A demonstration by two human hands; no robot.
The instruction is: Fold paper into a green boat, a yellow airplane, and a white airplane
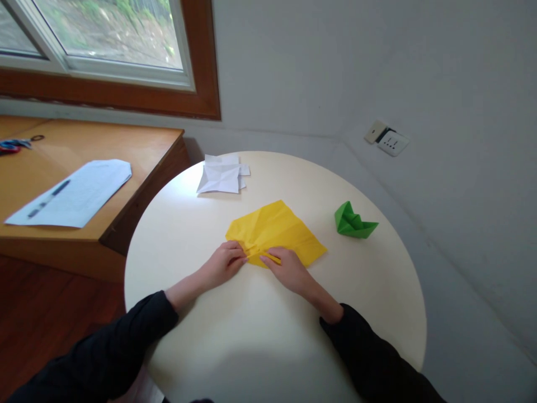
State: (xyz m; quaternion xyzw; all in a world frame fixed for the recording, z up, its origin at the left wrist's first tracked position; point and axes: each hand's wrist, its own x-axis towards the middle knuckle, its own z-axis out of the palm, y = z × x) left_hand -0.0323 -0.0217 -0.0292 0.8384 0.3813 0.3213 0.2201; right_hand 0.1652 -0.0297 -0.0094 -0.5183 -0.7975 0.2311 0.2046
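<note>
In the head view, the yellow paper (277, 229) lies at the middle of the frame on the round cream desk (369, 296), already creased into a rough kite or fan shape with several fold lines running across it, so the folding looks partly done: the sheet is no longer flat and plain, yet it has no finished form like the pieces beside it. The left hand (224, 263) and the right hand (289, 270) meet at the near edge of the sheet, just below the centre of the frame; each has its fingertips drawn together and pinching a small narrow flap of the paper, palms down, with dark sleeves running back to the bottom corners. Judging from this, the fine folds at that near tip are in hand and the larger shaping is left. A green paper boat (354, 222) stands finished to the right of centre, well apart from the hands, and a folded white paper (222, 176) lies toward the far edge of the desk, above centre. At the left of the frame a wooden side table (138, 151) carries a white sheet (75, 196) with a pen (49, 198) on it and scissors (14, 144) at the far left edge. A wood-framed window (126, 67) fills the upper left, grey walls meet in a corner, a wall socket (388, 140) sits at the upper right, and reddish wooden floor (37, 313) shows at the lower left.
</note>
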